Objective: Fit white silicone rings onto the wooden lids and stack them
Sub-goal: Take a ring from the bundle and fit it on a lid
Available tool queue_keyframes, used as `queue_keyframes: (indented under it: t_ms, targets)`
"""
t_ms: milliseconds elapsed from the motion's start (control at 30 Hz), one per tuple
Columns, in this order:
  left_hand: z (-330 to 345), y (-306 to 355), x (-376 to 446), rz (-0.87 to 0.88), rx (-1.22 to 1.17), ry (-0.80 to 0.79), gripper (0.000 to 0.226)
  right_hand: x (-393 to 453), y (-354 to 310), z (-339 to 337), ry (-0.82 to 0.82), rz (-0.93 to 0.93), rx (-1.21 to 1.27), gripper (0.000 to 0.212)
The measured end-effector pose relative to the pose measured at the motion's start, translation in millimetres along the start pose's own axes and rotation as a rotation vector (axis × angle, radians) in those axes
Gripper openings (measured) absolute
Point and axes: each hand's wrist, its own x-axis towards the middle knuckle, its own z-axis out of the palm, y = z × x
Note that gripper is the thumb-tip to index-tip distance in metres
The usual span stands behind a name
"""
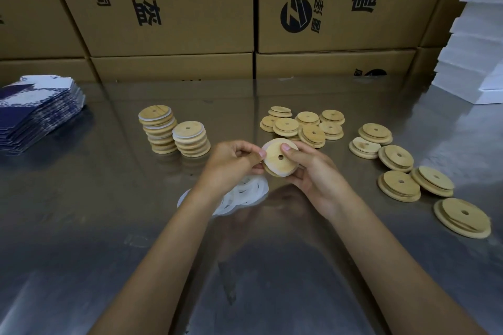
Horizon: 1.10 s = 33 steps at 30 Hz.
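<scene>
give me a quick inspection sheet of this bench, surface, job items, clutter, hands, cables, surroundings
surface: shiny metal table, reflective, some scuffs
job's things: wooden lid held up between both hands, white ring round its edge; pile of white silicone rings on the table under the hands; two finished stacks to the left; loose unfitted lids to the right
clutter: stack of blue printed cards far left
grippers: left hand pinches the lid's left edge; right hand grips the lid, thumb on its face
cables: nothing seen
surroundings: cardboard cartons behind the table; white boxes stacked at right
</scene>
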Motion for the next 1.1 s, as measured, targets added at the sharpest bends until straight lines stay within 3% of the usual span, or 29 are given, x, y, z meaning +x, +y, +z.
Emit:
queue_keyframes:
  t_ms: [267, 467, 600, 900, 1100]
  targets:
    - [3, 4, -3, 0.033, 0.129, -0.058, 0.010, 0, -1, 1, 0.007, 0.021, -0.062, 0.024]
    - [5, 2, -6, 0.145, 0.456, -0.058, 0.017, -1, -2, -2, 0.047, 0.012, -0.036, 0.027]
    - [9, 2, -7, 0.180, 0.377, -0.037, 0.016, 1, -3, -3, 0.014, 0.027, 0.074, 0.032]
    - [18, -1, -8, 0.069, 0.144, -0.037, 0.009, 3, -7, -2, 0.051, -0.038, 0.200, 0.020]
    - [11, -1, -3, 0.065, 0.118, 0.024, 0.008, 0, -6, 0, 0.130, -0.044, -0.027, 0.027]
